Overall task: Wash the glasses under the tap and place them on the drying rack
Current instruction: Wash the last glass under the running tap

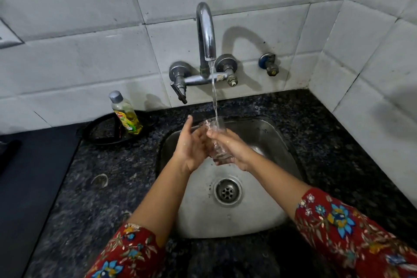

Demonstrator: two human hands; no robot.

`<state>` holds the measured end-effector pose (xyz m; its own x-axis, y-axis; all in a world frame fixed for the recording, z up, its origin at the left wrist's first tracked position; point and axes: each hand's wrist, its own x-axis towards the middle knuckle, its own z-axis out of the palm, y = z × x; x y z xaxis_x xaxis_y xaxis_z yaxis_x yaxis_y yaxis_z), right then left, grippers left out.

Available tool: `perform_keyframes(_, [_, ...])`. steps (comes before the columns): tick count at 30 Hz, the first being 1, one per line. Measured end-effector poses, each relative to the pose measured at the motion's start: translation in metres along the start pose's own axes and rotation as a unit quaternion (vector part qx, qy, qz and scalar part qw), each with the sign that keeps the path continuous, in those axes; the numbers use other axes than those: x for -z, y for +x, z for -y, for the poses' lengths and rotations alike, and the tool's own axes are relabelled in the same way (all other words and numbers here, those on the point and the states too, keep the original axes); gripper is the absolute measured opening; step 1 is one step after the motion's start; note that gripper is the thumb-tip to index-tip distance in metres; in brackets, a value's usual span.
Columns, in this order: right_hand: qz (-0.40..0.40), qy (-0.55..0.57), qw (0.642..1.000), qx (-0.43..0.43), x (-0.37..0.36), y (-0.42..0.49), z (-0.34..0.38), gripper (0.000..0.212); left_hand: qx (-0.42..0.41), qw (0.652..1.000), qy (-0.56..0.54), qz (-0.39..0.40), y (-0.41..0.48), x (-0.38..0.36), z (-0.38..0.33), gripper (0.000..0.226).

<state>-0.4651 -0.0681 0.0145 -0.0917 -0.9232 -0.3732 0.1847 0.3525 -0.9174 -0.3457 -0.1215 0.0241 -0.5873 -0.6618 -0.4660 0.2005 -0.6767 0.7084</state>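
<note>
Head view, right hand [232, 149] holding glass [214, 140], tap [206, 36] running

I see a dark speckled granite counter [108, 165] carrying a yellow dish-soap bottle [126, 115] on a black round stand [97, 133], beside an inset steel sink [266, 133].

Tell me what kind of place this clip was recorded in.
Most likely a home kitchen: a steel sink set in a dark granite counter, a wall tap on white tiles, and a dish soap bottle beside it. Both hands rinse a glass.
</note>
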Motion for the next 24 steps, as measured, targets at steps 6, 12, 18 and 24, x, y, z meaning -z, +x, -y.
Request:
perform_keyframes(6, [0.020,-0.048,0.996,0.069,-0.010,0.002,-0.005,0.052,-0.051,0.996,0.020,-0.073,0.000,0.008,0.005,0.075])
perform_keyframes(12, [-0.052,0.006,0.997,0.057,0.014,-0.001,-0.023,0.049,-0.083,0.989,0.116,-0.031,-0.004,0.008,0.016,0.071])
perform_keyframes(18, [0.062,0.094,0.993,0.020,0.011,-0.006,-0.015,0.054,-0.118,0.957,0.225,0.140,-0.007,0.022,0.027,0.078])
perform_keyframes(24, [0.100,-0.208,0.972,0.043,0.019,-0.014,-0.007,0.075,-0.202,0.930,0.301,0.056,0.001,0.022,0.042,0.075])
